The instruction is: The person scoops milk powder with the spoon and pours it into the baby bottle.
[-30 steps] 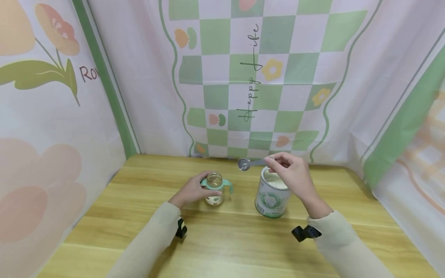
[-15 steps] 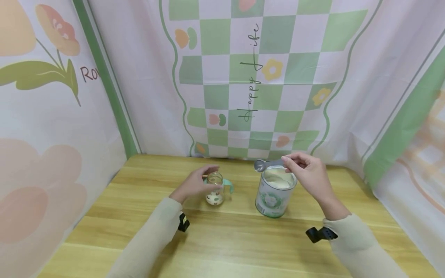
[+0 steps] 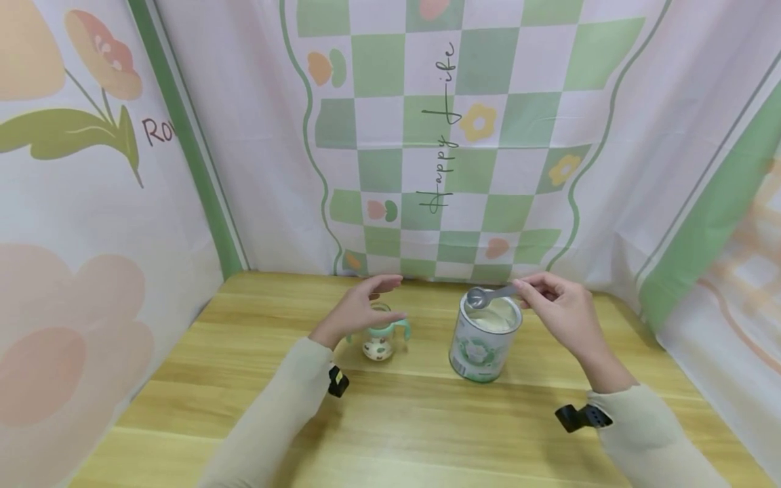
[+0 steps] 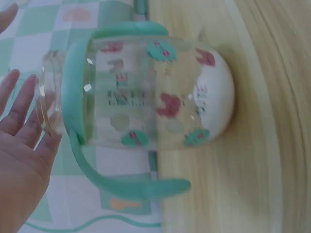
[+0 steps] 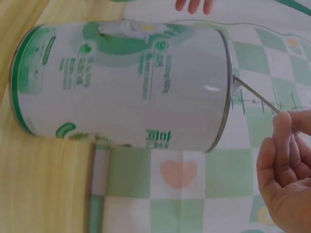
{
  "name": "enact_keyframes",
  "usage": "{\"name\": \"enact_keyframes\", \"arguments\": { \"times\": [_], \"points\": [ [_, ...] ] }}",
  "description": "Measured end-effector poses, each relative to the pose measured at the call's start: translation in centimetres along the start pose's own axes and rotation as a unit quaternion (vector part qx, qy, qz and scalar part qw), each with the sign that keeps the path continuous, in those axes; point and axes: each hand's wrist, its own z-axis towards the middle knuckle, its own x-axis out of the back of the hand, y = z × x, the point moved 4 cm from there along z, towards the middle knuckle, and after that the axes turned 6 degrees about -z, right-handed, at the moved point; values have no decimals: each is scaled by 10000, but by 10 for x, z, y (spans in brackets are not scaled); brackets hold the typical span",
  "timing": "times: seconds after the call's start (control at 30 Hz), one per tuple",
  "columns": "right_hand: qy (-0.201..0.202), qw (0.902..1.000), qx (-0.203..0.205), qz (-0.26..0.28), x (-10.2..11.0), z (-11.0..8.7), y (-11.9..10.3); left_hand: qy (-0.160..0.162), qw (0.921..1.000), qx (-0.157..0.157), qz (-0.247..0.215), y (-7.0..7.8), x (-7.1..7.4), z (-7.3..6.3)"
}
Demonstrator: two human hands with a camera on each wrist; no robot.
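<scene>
A clear baby bottle (image 3: 378,349) with mint-green handles stands upright and uncapped on the table, white powder at its bottom. My left hand (image 3: 358,315) is raised beside and over its neck, fingers spread and thumb apart. In the left wrist view, the fingers lie behind the mouth of the bottle (image 4: 170,92). My right hand (image 3: 564,313) pinches the handle end of a grey measuring spoon (image 3: 479,297). The spoon's bowl is over the mouth of an open milk powder can (image 3: 477,351), which holds pale powder (image 3: 491,322). From the right wrist view, the spoon slants down to the rim of the can (image 5: 121,87).
The wooden table (image 3: 390,420) ends at a patterned cloth curtain (image 3: 436,169) at the back. More printed cloth hangs at both sides. Each wrist wears a black camera mount.
My right hand has moved right, bringing the spoon from between bottle and can to over the can's mouth. My left hand has let go of the bottle and risen slightly to the right.
</scene>
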Motion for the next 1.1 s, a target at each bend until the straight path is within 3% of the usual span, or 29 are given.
{"name": "enact_keyframes", "arguments": {
  "times": [0.27, 0.5, 0.8, 1.1],
  "points": [
    [-47, 9986, 109, -519, 2, -2, 5, -24, 9995, -276, 173, 18, -15, 13],
    [-182, 9942, 306, -1011, -2, -2, 7, -140, 9991, -396, -97, 34, -33, 20],
    [-190, 9867, 611, -1495, -11, 1, 6, -391, 9984, -278, -301, 36, -68, 27],
    [-161, 9812, 948, -1674, -18, 1, 0, -309, 9969, 250, -682, 27, -100, 28]
  ]
}}
